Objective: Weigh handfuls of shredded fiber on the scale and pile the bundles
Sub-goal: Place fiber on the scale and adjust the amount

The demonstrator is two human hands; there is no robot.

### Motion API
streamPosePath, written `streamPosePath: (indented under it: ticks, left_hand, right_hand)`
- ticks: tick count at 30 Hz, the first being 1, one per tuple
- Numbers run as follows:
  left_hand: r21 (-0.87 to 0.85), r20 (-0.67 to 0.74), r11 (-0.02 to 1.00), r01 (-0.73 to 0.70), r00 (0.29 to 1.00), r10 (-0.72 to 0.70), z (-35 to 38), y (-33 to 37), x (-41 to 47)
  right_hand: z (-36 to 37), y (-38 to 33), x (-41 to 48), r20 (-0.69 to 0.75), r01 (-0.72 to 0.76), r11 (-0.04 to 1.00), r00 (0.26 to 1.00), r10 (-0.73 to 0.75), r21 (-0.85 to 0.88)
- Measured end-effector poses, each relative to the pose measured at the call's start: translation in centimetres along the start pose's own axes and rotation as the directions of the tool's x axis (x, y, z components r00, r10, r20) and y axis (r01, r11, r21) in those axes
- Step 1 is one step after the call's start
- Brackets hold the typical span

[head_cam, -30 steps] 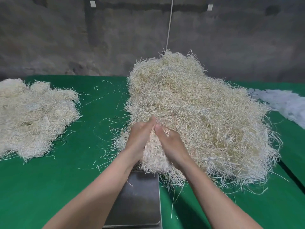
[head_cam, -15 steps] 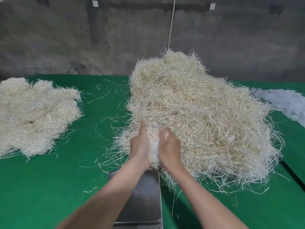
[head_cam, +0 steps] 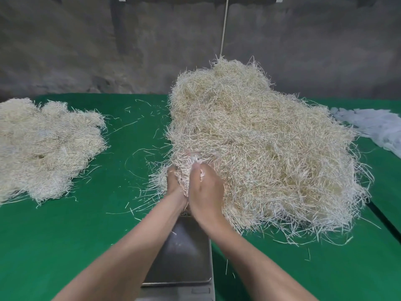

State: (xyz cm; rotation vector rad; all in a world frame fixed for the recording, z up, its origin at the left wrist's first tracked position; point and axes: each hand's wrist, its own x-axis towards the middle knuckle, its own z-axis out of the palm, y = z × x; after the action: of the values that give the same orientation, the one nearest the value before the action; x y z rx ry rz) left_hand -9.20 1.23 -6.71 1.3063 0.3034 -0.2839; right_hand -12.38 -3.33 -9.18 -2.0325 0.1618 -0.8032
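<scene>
A big loose heap of pale shredded fiber (head_cam: 260, 144) fills the middle and right of the green table. At its near left edge my left hand (head_cam: 173, 185) and my right hand (head_cam: 206, 190) press together around a handful of fiber (head_cam: 188, 168), both curled on it. Just below my wrists lies the steel scale pan (head_cam: 184, 255), bare except for a few strands. A flatter pile of fiber bundles (head_cam: 45, 148) lies at the far left.
The table has a green cover (head_cam: 76, 235) with stray strands scattered between the two piles. A heap of white sheet material (head_cam: 373, 127) sits at the right edge. A grey wall (head_cam: 86, 44) runs behind the table, with a cord hanging down it.
My hands have closed together on a handful at the heap's near edge and drawn it slightly toward the scale; a second ago the fingers were still digging into the fiber.
</scene>
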Motion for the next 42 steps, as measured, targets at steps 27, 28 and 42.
streamPosePath:
  ticks: [27, 28, 42]
  left_hand:
    - [0.103, -0.089, 0.984, -0.146, 0.984, 0.155, -1.3, -1.9, 1.6]
    - [0.195, -0.009, 0.968, -0.157, 0.987, 0.161, -1.6, -2.3, 1.6]
    - [0.281, 0.024, 0.925, -0.255, 0.966, 0.258, -4.0, -1.8, 1.4]
  right_hand:
    - [-0.9, 2.5, 0.6, 0.250, -0.079, 0.996, 0.965, 0.084, -0.030]
    - [-1.7, 2.9, 1.4, 0.286, -0.173, 0.985, 0.945, 0.157, 0.030]
    - [-1.7, 4.6, 0.6, 0.201, -0.609, 0.721, 0.792, 0.576, 0.332]
